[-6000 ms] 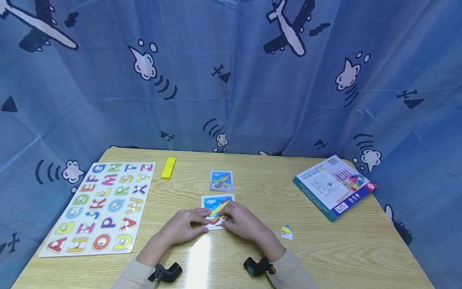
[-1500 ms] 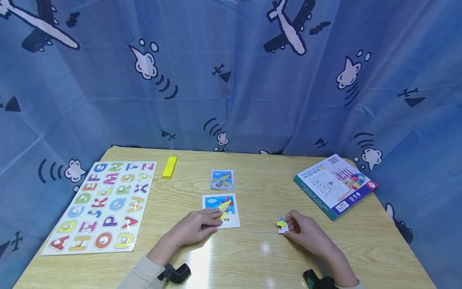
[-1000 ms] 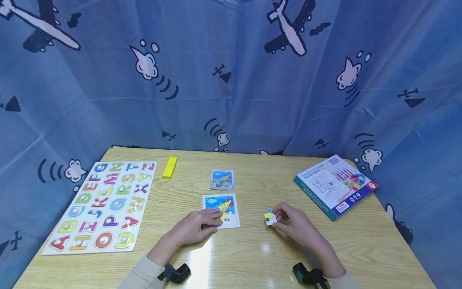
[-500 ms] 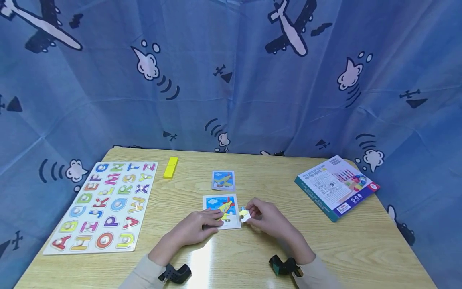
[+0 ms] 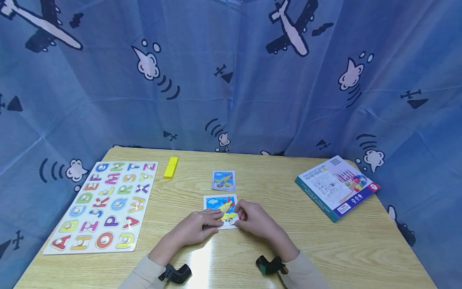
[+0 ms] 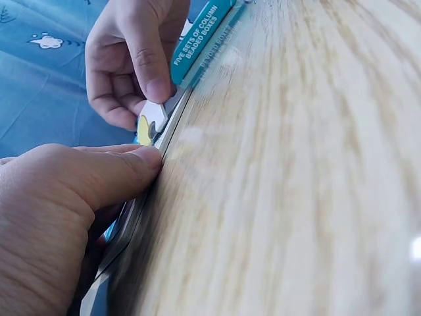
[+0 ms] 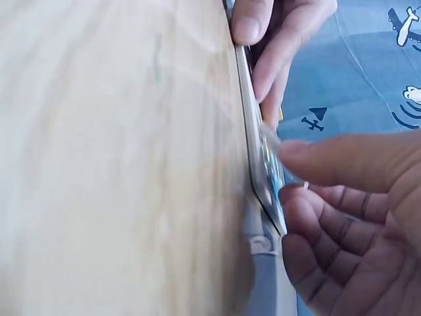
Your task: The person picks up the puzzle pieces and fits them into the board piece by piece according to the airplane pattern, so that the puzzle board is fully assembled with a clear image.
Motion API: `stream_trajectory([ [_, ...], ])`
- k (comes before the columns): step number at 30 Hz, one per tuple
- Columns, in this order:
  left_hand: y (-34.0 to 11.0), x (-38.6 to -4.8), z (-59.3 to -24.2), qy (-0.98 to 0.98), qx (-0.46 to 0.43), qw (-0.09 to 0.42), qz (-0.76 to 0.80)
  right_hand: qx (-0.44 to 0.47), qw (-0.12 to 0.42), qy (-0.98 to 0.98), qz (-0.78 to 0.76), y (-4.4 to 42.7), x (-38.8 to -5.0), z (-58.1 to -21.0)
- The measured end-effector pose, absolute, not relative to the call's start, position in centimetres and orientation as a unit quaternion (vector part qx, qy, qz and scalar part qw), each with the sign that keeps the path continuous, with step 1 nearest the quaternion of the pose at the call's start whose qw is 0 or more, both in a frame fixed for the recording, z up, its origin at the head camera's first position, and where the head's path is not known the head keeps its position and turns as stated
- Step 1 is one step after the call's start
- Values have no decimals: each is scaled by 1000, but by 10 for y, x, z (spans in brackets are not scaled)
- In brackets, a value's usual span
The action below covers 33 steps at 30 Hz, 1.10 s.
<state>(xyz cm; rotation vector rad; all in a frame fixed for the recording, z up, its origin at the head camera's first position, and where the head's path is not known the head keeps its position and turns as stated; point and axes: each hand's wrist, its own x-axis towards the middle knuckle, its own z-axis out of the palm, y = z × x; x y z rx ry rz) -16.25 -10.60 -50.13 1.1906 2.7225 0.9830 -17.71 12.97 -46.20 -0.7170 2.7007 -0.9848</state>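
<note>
A small airplane jigsaw puzzle (image 5: 213, 202) in a white frame lies flat on the table, in the middle of the head view. My left hand (image 5: 198, 226) rests on its lower left part, fingers stretched over the picture and thumb by the near edge. At the puzzle's right side, my right hand (image 5: 258, 220) pinches a yellow and white puzzle piece (image 6: 146, 127) between thumb and fingers. That piece is tilted over the board in the left wrist view; whether it touches the board I cannot tell. Fingers cover parts of the picture in the head view.
Just beyond the puzzle lies a matching airplane picture card (image 5: 223, 180). An alphabet board (image 5: 117, 218) occupies the left side, with a yellow block (image 5: 171, 167) near its far corner. A teal-edged box (image 5: 337, 188) sits at the far right. Behind the table hangs a blue curtain (image 5: 195, 80).
My right hand has picked up the puzzle piece from the table at the right and carried it left to the puzzle. My left hand has stayed on the puzzle over the last second.
</note>
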Motion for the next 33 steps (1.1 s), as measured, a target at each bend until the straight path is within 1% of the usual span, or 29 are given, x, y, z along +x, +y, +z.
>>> stream_trajectory([
  [4,-106,-162,-501,871,378,8,314,-240,78,912,-325,127,-176,-463],
  [9,-106,-161,-501,871,376,9,318,-225,78,920,-312,123,-175,-465],
  [18,-106,-162,-503,868,384,-2,315,-210,64,926,-308,117,-172,-466],
  [23,-106,-162,-503,867,381,3,322,-207,54,931,-294,117,-172,-469],
  [33,-106,-162,-502,866,380,9,326,-192,89,922,-325,120,-173,-468],
])
